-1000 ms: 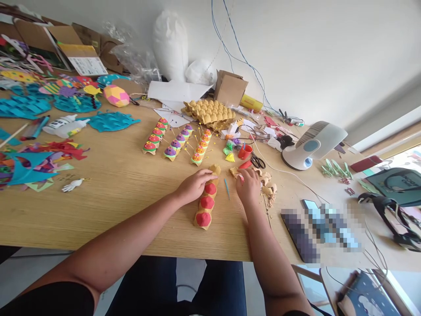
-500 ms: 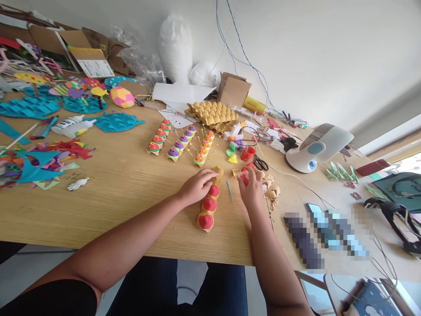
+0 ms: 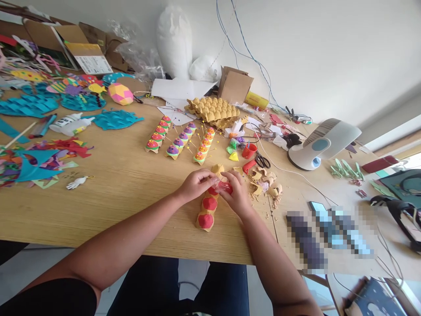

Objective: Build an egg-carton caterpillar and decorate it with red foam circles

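Note:
An egg-carton strip [image 3: 198, 220] lies lengthwise on the table in front of me, its nearer bumps capped with red modelling clay [image 3: 209, 203]. Over its far part, my right hand [image 3: 237, 193] grips a clear plastic packet of red modelling clay [image 3: 225, 187]. My left hand [image 3: 197, 185] meets it from the other side, thumb and fingers pinched at the packet's edge. The far end of the strip, bare brown, shows just beyond my fingers. My hands partly cover the bumps beneath them.
Beyond stand decorated carton strips in red [image 3: 159, 133], purple [image 3: 180, 141] and orange [image 3: 204, 145], with pins sticking out. Carton scraps [image 3: 263, 181], scissors [image 3: 263, 161] and a red pot [image 3: 249, 151] lie right. A white fan [image 3: 319, 145] stands farther right; paper scraps [image 3: 42, 164] lie left.
My right hand has moved left from beside the carton scraps, bringing the red clay packet over the strip. My left hand has come off the strip's side to meet the packet.

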Tool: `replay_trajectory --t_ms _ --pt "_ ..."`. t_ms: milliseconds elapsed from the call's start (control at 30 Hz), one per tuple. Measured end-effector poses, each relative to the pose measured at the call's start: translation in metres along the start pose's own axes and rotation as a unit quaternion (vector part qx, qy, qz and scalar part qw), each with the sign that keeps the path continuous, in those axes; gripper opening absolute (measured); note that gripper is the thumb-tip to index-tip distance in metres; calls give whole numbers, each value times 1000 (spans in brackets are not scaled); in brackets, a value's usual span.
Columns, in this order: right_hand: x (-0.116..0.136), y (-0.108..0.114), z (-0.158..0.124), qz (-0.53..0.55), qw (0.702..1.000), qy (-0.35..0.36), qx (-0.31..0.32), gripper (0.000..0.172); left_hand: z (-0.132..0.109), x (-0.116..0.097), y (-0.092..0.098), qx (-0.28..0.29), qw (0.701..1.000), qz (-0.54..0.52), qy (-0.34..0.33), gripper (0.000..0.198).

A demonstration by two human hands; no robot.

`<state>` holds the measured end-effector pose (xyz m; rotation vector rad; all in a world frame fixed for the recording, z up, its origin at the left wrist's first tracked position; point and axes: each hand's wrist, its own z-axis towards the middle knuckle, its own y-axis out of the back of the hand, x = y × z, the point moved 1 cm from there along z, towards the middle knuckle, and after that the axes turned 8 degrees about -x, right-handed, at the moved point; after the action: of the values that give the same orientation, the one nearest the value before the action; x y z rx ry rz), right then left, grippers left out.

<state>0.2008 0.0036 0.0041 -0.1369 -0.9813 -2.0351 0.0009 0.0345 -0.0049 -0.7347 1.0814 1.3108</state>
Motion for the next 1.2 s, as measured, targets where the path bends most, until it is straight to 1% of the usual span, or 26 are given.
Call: replay_trajectory --t_ms 100,200,300,333,400,467,533,767,1000,1067,1200 --pt "1 -2 -1 21 1000 -10 19 55 -1 -1 -1 20 998 -51 41 27" --pt "0 -3 -3 29 999 -33 13 60 -2 -1 -2 29 994 -80 68 27" --pt "0 -4 -3 26 998 -65 5 69 -3 -2 -2 20 994 -79 67 26" --pt "0 -3 -3 21 997 -72 7 70 -3 -2 -2 17 995 -73 63 26" --pt "0 -2 -2 9 997 -76 16 65 -2 -3 -1 18 996 -70 61 26" --pt "0 -1 -1 2 997 -72 21 60 -2 -4 -1 27 994 -85 69 29" --pt "0 0 0 4 998 -67 18 58 -2 -4 -1 38 990 -108 84 31" --pt "-1 0 -1 24 999 -38 1 60 -1 -1 -1 72 975 -169 124 35" --pt "-2 0 -2 31 999 -7 -11 60 -4 4 -3 91 950 -220 201 38" --pt "-2 0 -2 25 1000 -12 -6 59 -4 4 -2 97 953 -213 193 38" --pt "-4 1 -3 29 999 -15 -6 59 -2 -2 1 101 973 -167 124 35"
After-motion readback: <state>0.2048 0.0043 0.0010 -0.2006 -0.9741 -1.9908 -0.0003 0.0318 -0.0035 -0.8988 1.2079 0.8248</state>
